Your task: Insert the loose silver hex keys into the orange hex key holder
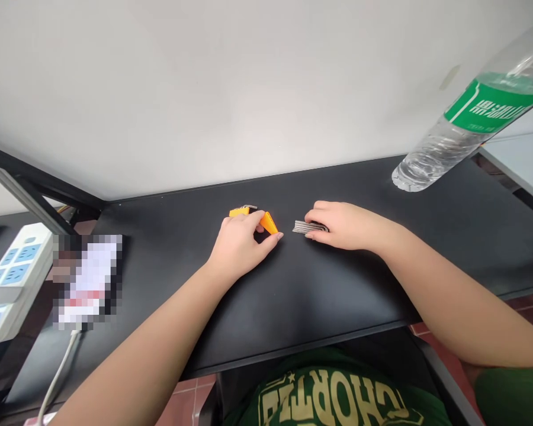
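My left hand [244, 239] is closed on an orange plastic holder [270, 223], thumb and fingertips at its near end. A second orange part [238, 211] shows behind the knuckles, with a small bent metal key beside it; whether the two parts join is hidden by my fingers. To the right, my right hand [337, 225] grips a bundle of several grey metal hex keys [308, 226], their straight ends pointing left toward the orange holder. A small gap separates the keys from the holder. Both hands are low over the black table [288, 296].
A large water bottle [444, 142] with a green label stands at the back right. At the left lie a blurred-out phone [89, 278] on a white cable [62, 367] and a white power strip [20, 278]. A pale wall [249, 89] rises behind the table.
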The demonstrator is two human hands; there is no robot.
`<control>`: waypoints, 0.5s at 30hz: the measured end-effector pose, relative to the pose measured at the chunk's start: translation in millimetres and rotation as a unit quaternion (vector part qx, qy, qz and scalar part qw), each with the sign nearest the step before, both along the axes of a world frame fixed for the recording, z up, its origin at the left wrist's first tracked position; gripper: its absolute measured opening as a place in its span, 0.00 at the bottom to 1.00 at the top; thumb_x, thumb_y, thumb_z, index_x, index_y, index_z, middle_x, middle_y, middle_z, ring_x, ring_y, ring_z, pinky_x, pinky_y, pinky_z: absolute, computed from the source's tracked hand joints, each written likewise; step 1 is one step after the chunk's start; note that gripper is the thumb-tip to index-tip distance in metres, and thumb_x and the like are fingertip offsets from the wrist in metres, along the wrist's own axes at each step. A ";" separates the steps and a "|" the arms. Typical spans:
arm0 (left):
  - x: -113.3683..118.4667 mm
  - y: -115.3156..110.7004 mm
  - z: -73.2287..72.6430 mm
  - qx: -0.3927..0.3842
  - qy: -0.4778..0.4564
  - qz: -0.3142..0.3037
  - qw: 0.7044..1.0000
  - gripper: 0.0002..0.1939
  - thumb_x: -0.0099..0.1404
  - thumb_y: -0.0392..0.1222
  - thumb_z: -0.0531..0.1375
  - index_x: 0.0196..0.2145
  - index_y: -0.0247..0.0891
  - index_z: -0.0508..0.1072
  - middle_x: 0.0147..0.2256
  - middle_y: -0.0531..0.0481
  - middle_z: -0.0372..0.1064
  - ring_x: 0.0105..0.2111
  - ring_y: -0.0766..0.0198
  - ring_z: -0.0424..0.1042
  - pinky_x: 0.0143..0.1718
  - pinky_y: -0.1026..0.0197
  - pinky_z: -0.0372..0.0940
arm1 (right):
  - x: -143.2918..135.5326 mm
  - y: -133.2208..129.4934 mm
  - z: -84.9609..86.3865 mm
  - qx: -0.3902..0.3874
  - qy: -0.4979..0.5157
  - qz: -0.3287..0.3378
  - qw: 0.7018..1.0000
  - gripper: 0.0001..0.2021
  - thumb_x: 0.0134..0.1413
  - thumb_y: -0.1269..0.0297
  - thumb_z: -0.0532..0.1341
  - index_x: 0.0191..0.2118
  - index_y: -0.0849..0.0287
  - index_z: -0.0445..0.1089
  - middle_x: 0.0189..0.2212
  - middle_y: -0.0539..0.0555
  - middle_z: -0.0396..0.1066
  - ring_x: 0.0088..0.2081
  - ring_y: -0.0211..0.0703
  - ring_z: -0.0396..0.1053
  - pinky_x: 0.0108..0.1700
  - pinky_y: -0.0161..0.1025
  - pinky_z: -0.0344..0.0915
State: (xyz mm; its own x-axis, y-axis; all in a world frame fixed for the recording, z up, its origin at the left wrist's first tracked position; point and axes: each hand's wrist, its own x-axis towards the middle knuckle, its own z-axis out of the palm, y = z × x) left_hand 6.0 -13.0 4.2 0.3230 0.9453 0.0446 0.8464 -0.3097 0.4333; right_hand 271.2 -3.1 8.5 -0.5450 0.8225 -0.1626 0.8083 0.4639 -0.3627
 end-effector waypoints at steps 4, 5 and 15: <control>-0.3 1.2 -2.3 0.005 -0.004 -0.002 1.000 0.15 0.65 0.55 0.65 0.42 0.44 0.75 0.38 0.53 0.77 0.42 0.60 0.76 0.47 0.56 0.68 | -11.7 -8.2 -0.3 0.026 -0.032 0.013 0.999 0.10 0.65 0.62 0.60 0.48 0.58 0.72 0.42 0.57 0.69 0.33 0.42 0.68 0.31 0.39 0.54; -0.5 1.5 -2.8 0.009 -0.006 -0.003 1.000 0.16 0.65 0.55 0.65 0.44 0.44 0.74 0.38 0.53 0.77 0.41 0.60 0.76 0.47 0.56 0.68 | -13.8 -9.3 -0.1 0.033 -0.036 0.020 0.999 0.09 0.65 0.64 0.59 0.47 0.59 0.71 0.42 0.57 0.69 0.34 0.42 0.67 0.32 0.39 0.54; -0.2 -0.6 0.6 0.022 -0.007 -0.043 0.999 0.12 0.66 0.52 0.64 0.38 0.42 0.73 0.37 0.53 0.76 0.41 0.60 0.74 0.47 0.56 0.65 | -1.3 1.2 -4.0 0.045 -0.010 -0.025 0.999 0.08 0.67 0.64 0.55 0.43 0.57 0.71 0.42 0.54 0.70 0.35 0.41 0.67 0.33 0.39 0.55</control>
State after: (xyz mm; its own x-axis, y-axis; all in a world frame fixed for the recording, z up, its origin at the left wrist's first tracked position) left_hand 5.8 -13.6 4.8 0.4017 0.9113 0.0901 0.8100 -0.3995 0.4293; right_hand 269.9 -2.0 4.5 -0.4998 0.8607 -0.0967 0.8380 0.4523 -0.3054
